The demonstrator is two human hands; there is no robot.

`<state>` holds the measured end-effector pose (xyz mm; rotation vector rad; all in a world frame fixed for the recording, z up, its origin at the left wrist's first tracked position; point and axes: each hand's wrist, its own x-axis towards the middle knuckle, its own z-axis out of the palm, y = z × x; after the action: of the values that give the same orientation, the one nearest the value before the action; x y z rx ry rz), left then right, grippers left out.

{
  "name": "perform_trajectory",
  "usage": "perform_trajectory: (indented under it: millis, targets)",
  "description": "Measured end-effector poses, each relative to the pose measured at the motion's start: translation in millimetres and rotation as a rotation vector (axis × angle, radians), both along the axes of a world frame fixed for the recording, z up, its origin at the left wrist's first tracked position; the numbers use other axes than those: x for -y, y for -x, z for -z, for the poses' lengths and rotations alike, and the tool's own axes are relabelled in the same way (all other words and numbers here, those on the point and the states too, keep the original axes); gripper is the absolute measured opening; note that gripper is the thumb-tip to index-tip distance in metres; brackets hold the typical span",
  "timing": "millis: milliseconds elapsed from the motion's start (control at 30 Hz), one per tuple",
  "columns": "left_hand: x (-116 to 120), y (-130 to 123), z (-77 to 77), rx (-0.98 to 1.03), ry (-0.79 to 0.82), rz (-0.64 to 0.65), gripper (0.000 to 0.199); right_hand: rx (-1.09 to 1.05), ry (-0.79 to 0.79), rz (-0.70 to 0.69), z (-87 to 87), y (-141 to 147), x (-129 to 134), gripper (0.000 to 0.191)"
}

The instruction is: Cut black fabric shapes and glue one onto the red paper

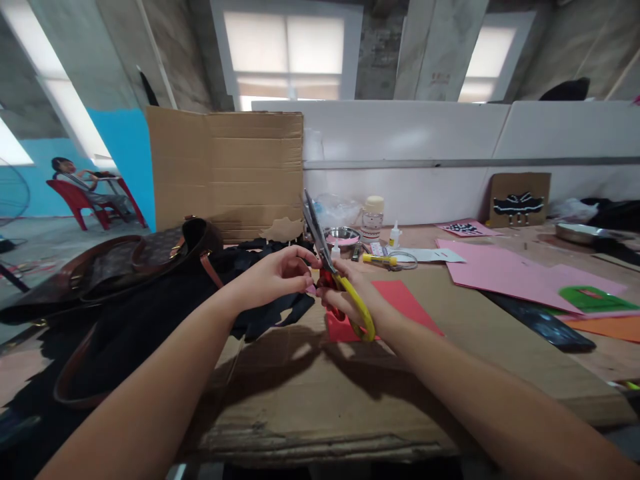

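In my right hand (356, 293) is a pair of scissors (367, 320) with yellow and red handles, its metal blades pointing up and away. My left hand (280, 275) is close beside it, thumb and fingers bent together in a pinch. At the left thumb tip shows a small pink scrap (311, 289), partly hidden, with the right fingertips close to it. Below the hands, a red sheet (407, 303) lies on the cardboard (300, 393) that covers the table. Dark cut fabric (270, 320) is heaped just left of the hands.
A brown handbag (160, 257) and black cloth take up the left side. Behind stand a cardboard panel (250, 170), a metal bowl (343, 235), a jar (373, 217) and a glue bottle (395, 235). Pink sheets (500, 273) and a phone (543, 323) lie right. A seated person (85, 183) is far left.
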<state>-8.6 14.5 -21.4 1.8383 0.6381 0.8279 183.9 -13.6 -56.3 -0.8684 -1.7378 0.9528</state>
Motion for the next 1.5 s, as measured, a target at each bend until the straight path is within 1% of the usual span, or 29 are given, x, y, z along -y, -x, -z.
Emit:
perform_trajectory:
  millis: [67,167,267,367,433,500,567,633,867,967,1067,1133,1267,1367,1500]
  targets:
    - [0,-1,0.6,0.021,0.001,-0.012,0.028,-0.041,0.009,-0.027,3.0,3,-2,0.021]
    - [0,-1,1.6,0.023,0.018,0.021,0.029,-0.117,0.01,-0.065,7.8,8,-5,0.027]
    - [0,-1,2.5,0.038,0.015,0.02,0.033,-0.16,0.001,-0.032,9.5,10,-3,0.028]
    - [0,-1,2.0,0.03,-0.039,-0.05,0.034,-0.148,-0.021,0.026,7.5,7,0,0.028]
    - [1,-1,1.0,-0.002,-0.092,-0.131,0.03,-0.155,-0.066,0.053,5.8,4,1,0.031]
    - [1,-2,0.2,-0.064,-0.141,-0.181,0.026,-0.185,-0.122,0.075,4.8,1,1,0.034]
    - [3,-4,0.4,-0.117,-0.17,-0.184,0.025,-0.205,-0.144,0.088,4.7,-1,1,0.036]
    - [5,-7,1.4,-0.135,-0.184,-0.181,0.025,-0.209,-0.126,0.079,5.0,-2,0,0.037]
    - [8,-15,3.3,-0.072,-0.183,-0.215,0.028,-0.228,-0.136,0.061,10.3,0,-8,0.043]
    - [8,-14,3.1,-0.086,-0.173,-0.2,0.027,-0.221,-0.131,0.082,11.0,0,-9,0.044]
    - [8,-13,1.7,-0.121,-0.209,-0.219,0.026,-0.186,-0.152,0.102,8.0,-1,-7,0.043]
    - [8,-13,-0.6,-0.063,-0.169,-0.267,0.026,-0.146,-0.154,0.105,5.0,-1,-4,0.04]
    - [7,-11,-4.8,0.176,-0.032,-0.38,0.031,-0.049,-0.088,0.074,2.1,-2,4,0.037]
    - [4,-10,-4.2,0.29,-0.02,-0.427,0.034,0.011,-0.07,0.054,4.3,-2,10,0.041]
    - [0,-9,-2.0,0.404,-0.019,-0.443,0.034,0.005,-0.009,-0.009,10.7,0,13,0.052]
